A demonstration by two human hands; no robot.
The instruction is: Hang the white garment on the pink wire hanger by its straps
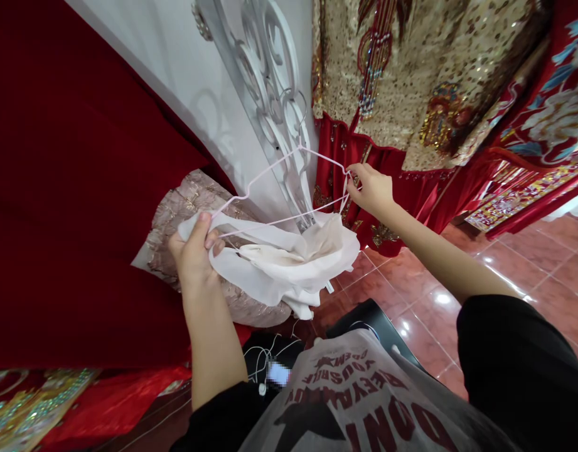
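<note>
A thin pink wire hanger [274, 164] is held up in front of me, its hook uppermost. From it hangs a white sheer garment [289, 267], its neck opening gaping below the hanger's lower bar. My left hand [194, 248] is closed around the hanger's left end together with the garment's fabric. At the other end, my right hand [371, 188] pinches the hanger's right shoulder and a narrow white strap [344, 191] looped over it. Where exactly the right fingertips press is partly hidden.
A white scrollwork metal frame [274, 107] stands against the wall behind the hanger. Gold sequined clothing [387, 75] hangs on the right, red cloth [81, 188] on the left. A pink patterned fabric [171, 220] lies behind my left hand. Below are white cables [265, 355] and tiled floor [411, 282].
</note>
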